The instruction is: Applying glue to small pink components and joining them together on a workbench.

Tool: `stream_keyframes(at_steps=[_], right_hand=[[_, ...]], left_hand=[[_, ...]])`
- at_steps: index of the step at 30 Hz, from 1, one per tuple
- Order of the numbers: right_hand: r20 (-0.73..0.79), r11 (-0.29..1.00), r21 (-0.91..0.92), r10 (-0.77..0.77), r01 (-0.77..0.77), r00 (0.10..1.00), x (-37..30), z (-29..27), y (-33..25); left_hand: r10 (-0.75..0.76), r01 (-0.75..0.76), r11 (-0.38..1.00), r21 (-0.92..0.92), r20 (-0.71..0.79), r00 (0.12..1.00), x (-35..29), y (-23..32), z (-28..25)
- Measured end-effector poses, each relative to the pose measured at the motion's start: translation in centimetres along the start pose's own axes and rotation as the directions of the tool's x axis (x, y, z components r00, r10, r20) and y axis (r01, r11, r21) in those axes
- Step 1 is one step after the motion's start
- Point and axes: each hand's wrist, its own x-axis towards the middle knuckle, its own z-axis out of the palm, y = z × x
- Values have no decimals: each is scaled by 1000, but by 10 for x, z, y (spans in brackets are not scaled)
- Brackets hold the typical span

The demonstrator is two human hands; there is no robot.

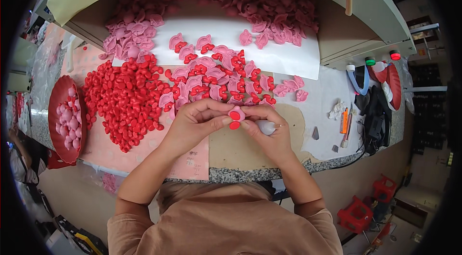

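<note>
Speckled stone worktop [250, 174], glossy red pieces [126, 96]

We count one red oval tray [57, 105] of pink pieces, one heap of red pieces [125, 98] too many to number, two piles of pink pieces [130, 38], one white sheet [288, 57], two round buttons [370, 61], two red stools [356, 214].

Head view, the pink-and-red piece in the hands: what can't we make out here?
- Pink-and-red piece: mostly covered by fingertips of the left hand and right hand; shape unclear.
- White object in the right hand: palm hides most of it.
- Pink pile at the back: shadowed under the machine overhang.
</note>
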Motion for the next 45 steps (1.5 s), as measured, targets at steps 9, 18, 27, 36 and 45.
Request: stream_keyframes(at_steps=[9,18,27,36,45], right_hand=[[19,984,-132,-115,116,993,1,-5,1],[11,1000,-16,1,-1,1000,-1,-3,-4],[-19,995,66,78,-77,997,4,1,-6],[-33,992,81,102,-99,994,1,2,-2],[-39,986,125,118,-112,992,0,3,-4]], left_hand=[[24,-24,1000,19,10,1000,-2,-4,-1],[23,-23,999,40,-16,1000,-2,-5,1],[-17,17,999,44,6,1000,1,1,-1],[-10,8,999,50,28,1000,2,-2,-3],[-28,29,996,82,-9,1000,0,1,0]])
